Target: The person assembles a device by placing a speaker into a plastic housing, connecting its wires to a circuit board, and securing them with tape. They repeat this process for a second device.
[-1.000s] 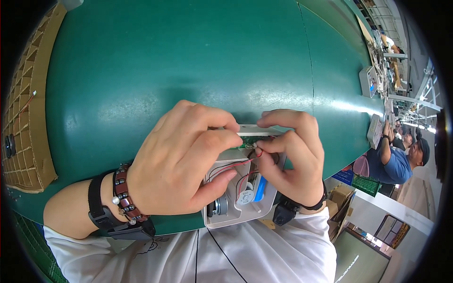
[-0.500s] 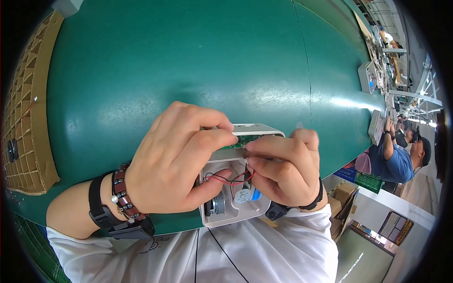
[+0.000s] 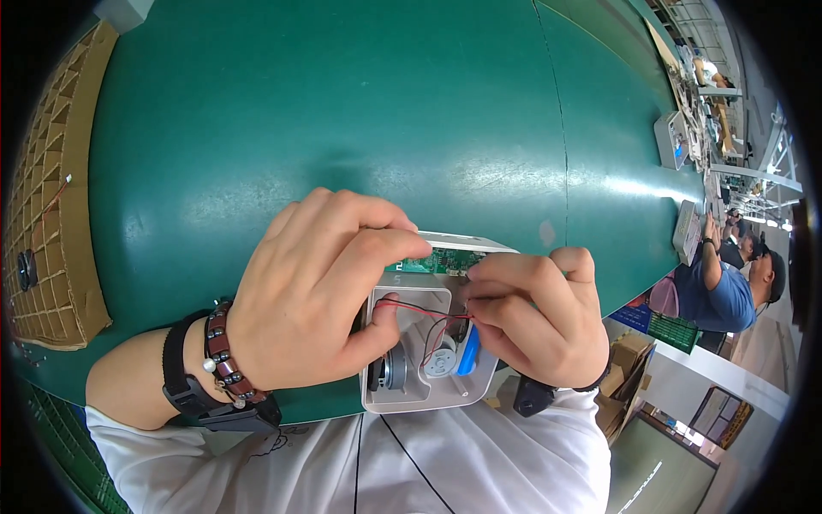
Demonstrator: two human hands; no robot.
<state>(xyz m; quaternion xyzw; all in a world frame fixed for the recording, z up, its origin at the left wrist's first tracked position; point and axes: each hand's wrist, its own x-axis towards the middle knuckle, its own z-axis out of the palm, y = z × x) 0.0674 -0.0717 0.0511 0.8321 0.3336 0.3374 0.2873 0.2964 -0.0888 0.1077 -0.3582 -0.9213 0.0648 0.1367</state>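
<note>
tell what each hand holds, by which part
Left hand grips the panel by its left end; right hand pinches the wires near their right end.

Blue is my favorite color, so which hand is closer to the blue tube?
The right. The right hand is just to the right of the blue tube; the left hand is farther off, left of it, past the motor.

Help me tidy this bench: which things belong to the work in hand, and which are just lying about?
Belongs:
- white housing
- circuit board
- red and black wires
- silver motor
- blue cylinder

Lying about, apparently:
- divided cardboard box
- round black part
- green crate
</note>
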